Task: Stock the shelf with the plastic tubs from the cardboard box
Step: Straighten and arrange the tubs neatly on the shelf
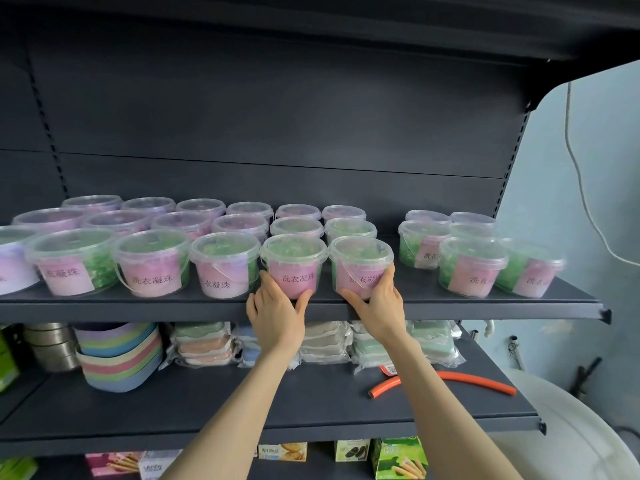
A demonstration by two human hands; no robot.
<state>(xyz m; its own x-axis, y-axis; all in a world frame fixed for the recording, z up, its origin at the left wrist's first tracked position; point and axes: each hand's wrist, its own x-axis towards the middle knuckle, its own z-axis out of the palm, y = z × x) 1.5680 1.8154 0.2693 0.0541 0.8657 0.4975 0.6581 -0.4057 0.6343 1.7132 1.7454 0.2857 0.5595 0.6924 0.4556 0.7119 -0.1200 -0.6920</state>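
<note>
Several clear plastic tubs with pink labels and green contents stand in rows on the dark upper shelf (450, 301). My left hand (277, 315) grips one tub (294, 261) at its base, right at the shelf's front edge. My right hand (375, 308) grips the neighbouring tub (360, 263) the same way. Both tubs stand upright on the shelf, side by side. A gap of bare shelf lies between them and the group of tubs (474, 261) on the right. The cardboard box is out of view.
The lower shelf (242, 407) holds stacked pastel bowls (121, 355), metal tins (48, 344), wrapped packets (204, 342) and an orange hose piece (446, 379). Snack boxes (398, 459) sit below that. A white rounded object (561, 427) and a pale wall are at the right.
</note>
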